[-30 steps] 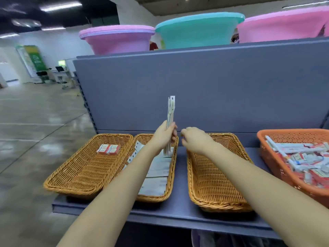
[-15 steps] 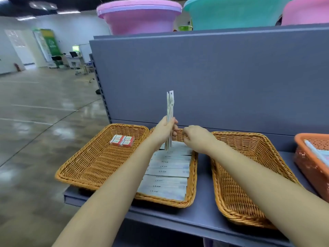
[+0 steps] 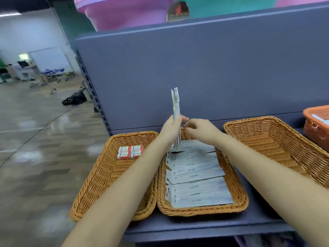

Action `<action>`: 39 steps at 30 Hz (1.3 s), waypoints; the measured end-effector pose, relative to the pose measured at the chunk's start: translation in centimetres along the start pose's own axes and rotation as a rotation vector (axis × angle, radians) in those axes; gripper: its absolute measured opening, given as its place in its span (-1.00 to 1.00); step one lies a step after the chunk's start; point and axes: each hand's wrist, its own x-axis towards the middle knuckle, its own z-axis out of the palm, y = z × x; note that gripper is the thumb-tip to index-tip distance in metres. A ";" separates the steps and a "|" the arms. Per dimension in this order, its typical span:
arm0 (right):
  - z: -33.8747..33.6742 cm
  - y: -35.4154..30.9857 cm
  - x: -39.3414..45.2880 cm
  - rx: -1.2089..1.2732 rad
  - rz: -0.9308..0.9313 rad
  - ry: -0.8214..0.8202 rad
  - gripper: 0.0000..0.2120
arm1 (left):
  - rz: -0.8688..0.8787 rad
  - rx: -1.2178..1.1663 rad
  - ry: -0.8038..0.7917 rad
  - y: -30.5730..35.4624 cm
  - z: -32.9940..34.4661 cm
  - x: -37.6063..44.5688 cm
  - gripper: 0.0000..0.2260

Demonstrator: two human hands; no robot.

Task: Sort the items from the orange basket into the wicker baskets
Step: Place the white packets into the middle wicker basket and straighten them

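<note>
I see the bundle of flat white packets (image 3: 175,106) standing upright in my left hand (image 3: 172,128), fingers wrapped round its lower half. My right hand (image 3: 200,130) sits just beside it, fingers curled near the bundle's edge; whether they touch it I cannot tell. Below both hands is the middle wicker basket (image 3: 238,196), lined with white packets. Left of my left hand, another wicker basket (image 3: 99,177) holds small red boxes (image 3: 130,152). Far right, the orange basket (image 3: 315,125) shows at the shelf's (image 3: 195,227) edge.
</note>
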 end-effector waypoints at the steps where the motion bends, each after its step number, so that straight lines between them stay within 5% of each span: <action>1: 0.3 -0.4 -0.2 0.078 0.019 0.016 -0.73 | 0.007 0.001 -0.012 -0.2 -0.1 0.0 -0.71; 7: 1.9 -1.8 -1.5 0.685 0.152 0.024 -0.87 | 0.014 -0.079 -0.080 -1.0 -0.3 -0.5 -0.72; 11: 2.1 -2.0 -1.8 0.800 0.187 0.043 -0.83 | 0.012 -0.133 -0.107 -1.2 -0.4 -0.8 -0.72; 24: 0.5 0.0 -0.8 0.539 0.179 0.039 -0.85 | 0.018 -0.167 -0.139 -1.1 -1.3 -0.7 -0.69; 29: -0.9 0.9 -0.8 0.462 0.185 0.056 -0.80 | 0.022 -0.164 -0.040 -1.0 -2.2 -0.4 -0.69; 39: -1.5 2.8 0.7 -0.221 -0.005 -0.320 -0.90 | 0.057 -0.132 0.075 -0.8 -3.5 -0.2 -0.76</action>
